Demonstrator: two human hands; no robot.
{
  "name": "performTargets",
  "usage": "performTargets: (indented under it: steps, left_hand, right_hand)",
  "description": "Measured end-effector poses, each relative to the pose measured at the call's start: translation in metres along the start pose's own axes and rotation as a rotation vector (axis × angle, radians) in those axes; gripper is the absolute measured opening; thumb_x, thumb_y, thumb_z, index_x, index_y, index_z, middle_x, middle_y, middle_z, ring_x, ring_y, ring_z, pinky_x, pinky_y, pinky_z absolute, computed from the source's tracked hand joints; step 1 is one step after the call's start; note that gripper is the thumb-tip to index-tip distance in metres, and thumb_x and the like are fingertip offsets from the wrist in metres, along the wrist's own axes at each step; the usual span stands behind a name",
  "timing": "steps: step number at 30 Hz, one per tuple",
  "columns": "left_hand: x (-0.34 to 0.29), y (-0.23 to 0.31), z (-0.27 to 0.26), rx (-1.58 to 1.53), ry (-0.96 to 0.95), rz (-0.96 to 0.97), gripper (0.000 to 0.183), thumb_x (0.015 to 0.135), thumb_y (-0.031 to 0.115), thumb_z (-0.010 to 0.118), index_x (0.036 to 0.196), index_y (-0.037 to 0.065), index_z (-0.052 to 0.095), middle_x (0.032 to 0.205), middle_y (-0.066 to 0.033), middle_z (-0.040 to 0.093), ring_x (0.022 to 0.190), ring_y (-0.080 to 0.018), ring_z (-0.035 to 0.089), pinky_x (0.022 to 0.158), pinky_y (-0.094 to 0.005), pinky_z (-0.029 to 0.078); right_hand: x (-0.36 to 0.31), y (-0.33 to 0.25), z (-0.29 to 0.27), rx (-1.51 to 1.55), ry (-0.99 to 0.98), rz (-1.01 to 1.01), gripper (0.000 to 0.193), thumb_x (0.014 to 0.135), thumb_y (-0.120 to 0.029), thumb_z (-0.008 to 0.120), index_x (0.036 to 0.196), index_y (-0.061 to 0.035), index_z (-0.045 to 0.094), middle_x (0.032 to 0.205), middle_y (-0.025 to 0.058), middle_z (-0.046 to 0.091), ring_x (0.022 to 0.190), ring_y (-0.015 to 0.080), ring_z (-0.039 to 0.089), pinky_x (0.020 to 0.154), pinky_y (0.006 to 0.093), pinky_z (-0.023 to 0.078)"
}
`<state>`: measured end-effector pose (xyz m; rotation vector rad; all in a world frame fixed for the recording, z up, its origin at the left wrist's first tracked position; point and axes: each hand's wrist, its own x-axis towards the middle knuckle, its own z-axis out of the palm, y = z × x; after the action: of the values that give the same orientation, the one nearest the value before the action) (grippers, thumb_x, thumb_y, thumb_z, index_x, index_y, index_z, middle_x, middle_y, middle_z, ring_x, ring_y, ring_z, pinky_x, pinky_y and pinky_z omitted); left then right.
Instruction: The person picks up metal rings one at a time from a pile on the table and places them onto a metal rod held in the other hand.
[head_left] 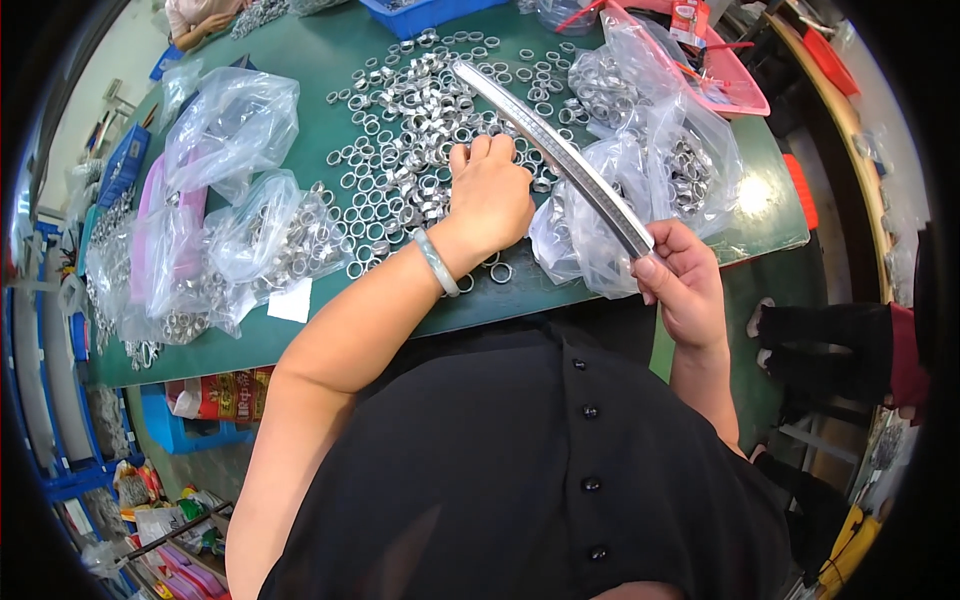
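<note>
Many silver metal rings [405, 130] lie in a loose heap on the green table [330, 60]. My left hand [490, 195], with a pale bangle [437, 263] on its wrist, reaches into the heap. Its fingers are curled down among the rings; whatever they hold is hidden. In my right hand [688, 285], a long narrow silvery strip [560, 150] is pinched at its near end between thumb and fingers. Fine dark crosswise marks run along the strip. It slants up and to the left, its far end above the heap, beyond my left hand.
Clear plastic bags of rings [690, 165] lie to the right, beside a pink basket [735, 85]. More bags [245, 235] and a white paper scrap [290, 300] lie left. A blue bin [425, 15] stands at the back. Another person's arm [205, 30] rests at the far left.
</note>
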<state>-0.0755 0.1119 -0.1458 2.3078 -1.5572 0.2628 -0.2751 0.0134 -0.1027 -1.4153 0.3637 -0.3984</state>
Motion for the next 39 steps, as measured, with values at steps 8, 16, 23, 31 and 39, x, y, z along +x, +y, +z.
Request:
performTargets:
  steps: [8, 16, 23, 31, 39]
  left_hand:
    - [0.006, -0.035, -0.021, -1.459, 0.085, -0.421, 0.006, 0.081, 0.01, 0.052, 0.081, 0.004, 0.055, 0.08, -0.0074, 0.058, 0.072, -0.019, 0.056, 0.063, -0.0275, 0.044]
    - [-0.002, -0.034, -0.063, -2.053, 0.201, -0.208, 0.023, 0.085, 0.005, 0.045, 0.108, 0.003, 0.042, 0.104, -0.0145, 0.053, 0.094, -0.0212, 0.055, 0.085, -0.035, 0.045]
    - [-0.004, -0.035, -0.066, -2.066, 0.229, -0.097, 0.033, 0.084, 0.005, 0.046, 0.116, 0.004, 0.037, 0.108, -0.0161, 0.051, 0.101, -0.0265, 0.051, 0.088, -0.0369, 0.042]
    - [-0.014, -0.008, -0.05, -2.051, -0.033, -0.038, 0.048, 0.08, 0.001, 0.052, 0.123, 0.004, 0.032, 0.107, -0.0147, 0.052, 0.101, -0.0263, 0.051, 0.087, -0.0368, 0.042]
    - [-0.027, 0.003, -0.043, -2.101, -0.084, -0.104, 0.052, 0.078, -0.002, 0.053, 0.125, 0.001, 0.031, 0.109, -0.0138, 0.053, 0.105, -0.0258, 0.05, 0.091, -0.0359, 0.039]
  right_hand:
    - [-0.006, -0.004, -0.009, 0.021, 0.0, 0.003, 0.021, 0.078, -0.01, 0.058, 0.093, 0.0022, 0.049, 0.071, -0.0002, 0.051, 0.052, 0.0009, 0.04, 0.045, 0.0128, 0.031]
    - [-0.005, -0.004, -0.012, 0.037, -0.073, 0.076, 0.022, 0.078, -0.01, 0.058, 0.093, 0.0033, 0.049, 0.069, 0.0006, 0.051, 0.049, 0.0015, 0.04, 0.042, 0.0141, 0.031]
    - [-0.006, -0.005, -0.011, 0.03, -0.099, 0.096, 0.022, 0.078, -0.01, 0.058, 0.094, 0.0031, 0.05, 0.067, 0.0003, 0.05, 0.049, 0.0017, 0.041, 0.042, 0.0142, 0.032]
    - [0.0, 0.002, 0.011, 0.062, -0.129, 0.107, 0.019, 0.079, -0.011, 0.057, 0.093, 0.0008, 0.05, 0.071, -0.0009, 0.05, 0.049, 0.0012, 0.04, 0.043, 0.0143, 0.032]
    - [0.002, 0.003, 0.015, 0.024, -0.136, 0.101, 0.019, 0.079, -0.012, 0.057, 0.091, -0.0004, 0.05, 0.072, -0.002, 0.049, 0.052, 0.0008, 0.039, 0.045, 0.015, 0.033]
